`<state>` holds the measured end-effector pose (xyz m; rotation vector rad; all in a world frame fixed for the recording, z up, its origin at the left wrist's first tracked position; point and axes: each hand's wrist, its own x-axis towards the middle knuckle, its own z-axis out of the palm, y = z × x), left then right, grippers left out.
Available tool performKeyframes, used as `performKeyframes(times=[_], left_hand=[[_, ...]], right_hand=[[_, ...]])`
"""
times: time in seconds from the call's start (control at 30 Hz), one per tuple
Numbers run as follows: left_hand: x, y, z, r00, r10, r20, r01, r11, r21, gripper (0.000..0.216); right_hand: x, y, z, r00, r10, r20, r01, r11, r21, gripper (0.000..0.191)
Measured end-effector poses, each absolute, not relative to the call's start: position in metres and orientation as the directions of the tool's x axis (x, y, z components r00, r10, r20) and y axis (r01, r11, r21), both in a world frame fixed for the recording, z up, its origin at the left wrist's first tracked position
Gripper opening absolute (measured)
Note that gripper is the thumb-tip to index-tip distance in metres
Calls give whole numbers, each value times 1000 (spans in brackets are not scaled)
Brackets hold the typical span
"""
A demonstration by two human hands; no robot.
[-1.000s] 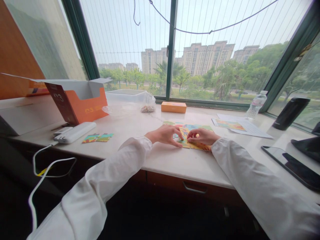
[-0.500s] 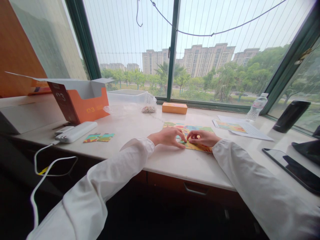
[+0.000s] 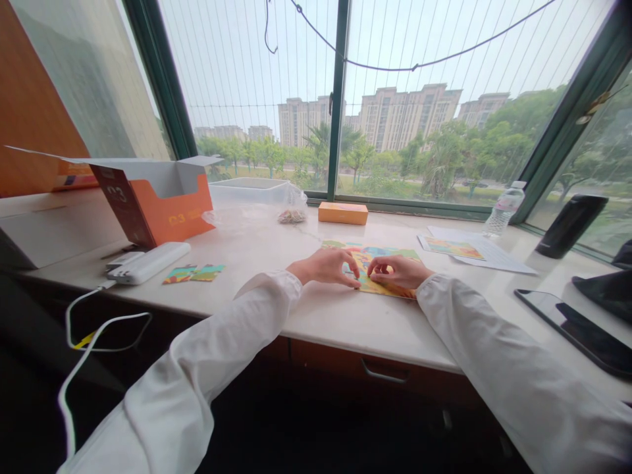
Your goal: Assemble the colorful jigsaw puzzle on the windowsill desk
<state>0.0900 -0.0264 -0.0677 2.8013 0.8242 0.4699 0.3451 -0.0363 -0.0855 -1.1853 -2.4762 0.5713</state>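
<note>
A colourful jigsaw puzzle (image 3: 380, 255) lies flat on the pale stone sill in front of me. My left hand (image 3: 327, 266) rests on its near left part, fingers curled down with the tips pressing on the pieces. My right hand (image 3: 399, 270) sits just to the right on the puzzle, fingers bent and pinched toward the left hand. Whether either hand holds a piece is hidden by the fingers. Both arms wear white sleeves. Two joined loose puzzle pieces (image 3: 193, 272) lie apart on the sill to the left.
An open orange cardboard box (image 3: 162, 201), a white power bank (image 3: 151, 261) with cable, a clear plastic bag (image 3: 276, 201) and a small orange box (image 3: 342, 212) stand at left and behind. Printed sheets (image 3: 454, 248), a water bottle (image 3: 503, 209), a black cylinder (image 3: 570, 224) and a tablet (image 3: 575, 329) are at right.
Both hands stay on the puzzle's near edge; the fingertips have shifted slightly closer together. The view has wobbled a little.
</note>
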Motion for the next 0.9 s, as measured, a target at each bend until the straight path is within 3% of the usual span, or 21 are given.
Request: performKeyframes(times=[0.1, 0.27, 0.43, 0.63, 0.9], left_hand=[[90, -27, -67, 787, 582, 206, 514, -803, 302, 31], [92, -31, -63, 767, 618, 171, 567, -779, 268, 33], [93, -36, -59, 747, 650, 141, 614, -755, 229, 36], [92, -35, -59, 752, 646, 132, 612, -758, 227, 35], [92, -35, -60, 761, 629, 161, 607, -777, 165, 32]], right_hand=[[345, -37, -86, -633, 762, 133, 635, 610, -475, 39], [345, -35, -89, -638, 761, 117, 638, 608, -472, 49], [345, -34, -91, -644, 756, 115, 632, 612, -476, 47], [345, -33, -88, -660, 713, 237, 566, 680, -467, 43], [343, -31, -93, -693, 683, 229, 531, 699, -479, 44]])
